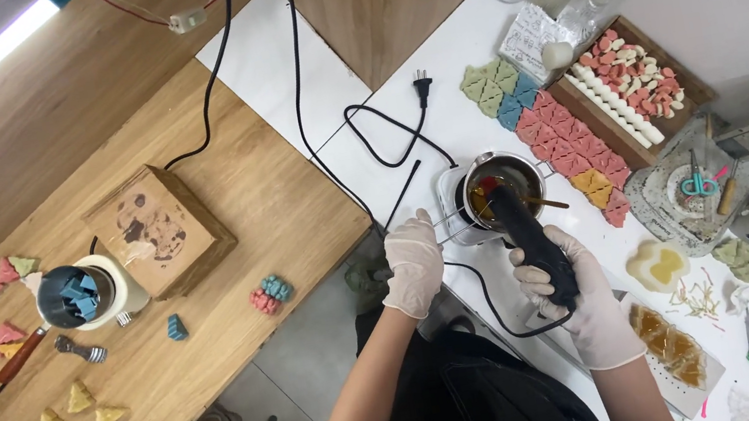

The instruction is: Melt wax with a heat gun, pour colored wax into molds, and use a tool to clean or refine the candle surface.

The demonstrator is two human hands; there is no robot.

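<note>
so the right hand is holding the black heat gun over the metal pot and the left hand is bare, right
Not quite: the left hand wears a white glove, as does the right hand. The head view shows it. The right hand does hold the black heat gun over the metal pot.

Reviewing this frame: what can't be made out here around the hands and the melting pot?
- Head view: the pot's contents are mostly hidden by the black heat tool held over it in the right hand.
- What the left hand's fingers pinch at the pot's wire handle is too small to tell.
- The tray of amber pieces is partly hidden by the right wrist.
</note>
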